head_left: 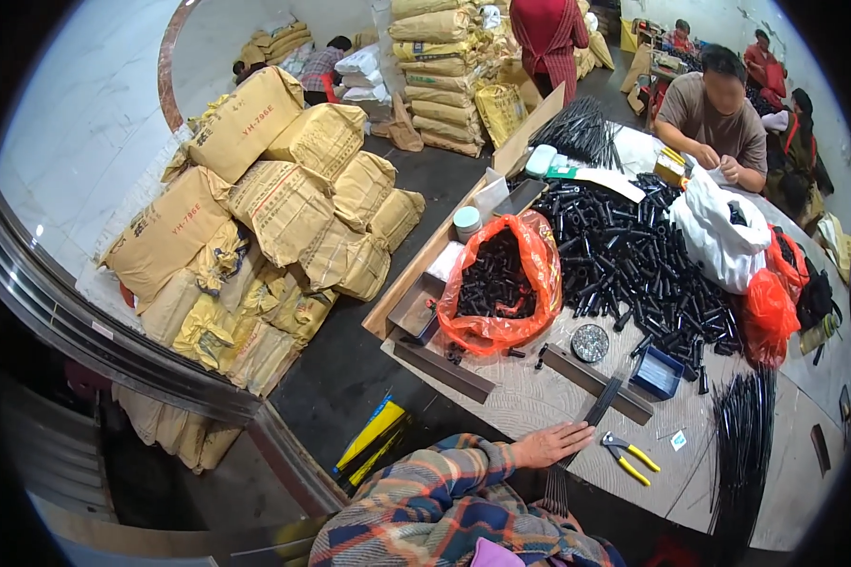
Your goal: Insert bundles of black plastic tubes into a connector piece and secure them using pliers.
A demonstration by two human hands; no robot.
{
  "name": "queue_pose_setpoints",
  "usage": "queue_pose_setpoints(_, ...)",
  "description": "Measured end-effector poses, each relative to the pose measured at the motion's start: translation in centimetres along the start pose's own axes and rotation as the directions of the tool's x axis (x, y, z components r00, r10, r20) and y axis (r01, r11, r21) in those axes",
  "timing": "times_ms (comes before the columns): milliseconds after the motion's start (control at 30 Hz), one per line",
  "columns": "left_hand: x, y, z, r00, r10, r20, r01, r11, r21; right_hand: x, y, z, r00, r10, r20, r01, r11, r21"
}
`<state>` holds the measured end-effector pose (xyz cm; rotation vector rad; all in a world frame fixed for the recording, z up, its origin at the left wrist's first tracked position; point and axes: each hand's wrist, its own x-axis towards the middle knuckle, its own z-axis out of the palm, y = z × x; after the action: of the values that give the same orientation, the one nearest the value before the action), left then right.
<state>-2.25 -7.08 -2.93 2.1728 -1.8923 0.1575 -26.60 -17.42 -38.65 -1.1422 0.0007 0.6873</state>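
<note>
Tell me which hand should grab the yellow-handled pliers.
Probably the left. The left hand lies flat on the black rods at the table edge, with the pliers just past its fingertips and nothing between them. The right hand is not in view.

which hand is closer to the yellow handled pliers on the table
Only one of the person's own hands shows: a hand in a plaid sleeve, flat on the table just left of the yellow-handled pliers, on thin black rods. Which hand it is cannot be told; the other is out of view.
</note>
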Motion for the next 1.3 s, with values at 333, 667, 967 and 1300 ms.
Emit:
queue_pose_setpoints(333, -2.1, -0.5, -1.2, 0.994, -0.088, 0.069, 0.089, 0.996, -0.019, 0.7, -1.6, 6.1, 0.992, 0.02, 0.127, -0.043, 0.983, 0.177)
queue_pose_setpoints(667, -1.5, -0.3, -1.8, 0.992, -0.077, 0.1, 0.076, 0.997, 0.012, 2.8, -5.0, 4.4, 0.976, -0.161, 0.145, 0.159, 0.987, 0.026)
queue_pose_setpoints(967, -1.2, 0.0, -1.7, 0.986, -0.084, 0.142, 0.079, 0.996, 0.037, 5.0, -6.5, 4.2, 0.936, -0.286, 0.203, 0.307, 0.949, -0.077)
queue_pose_setpoints(1300, -2.1, 0.1, -0.7, 0.973, -0.107, 0.205, 0.087, 0.991, 0.101, 5.5, -8.8, -0.3, 0.891, -0.352, 0.285, 0.426, 0.867, -0.26)
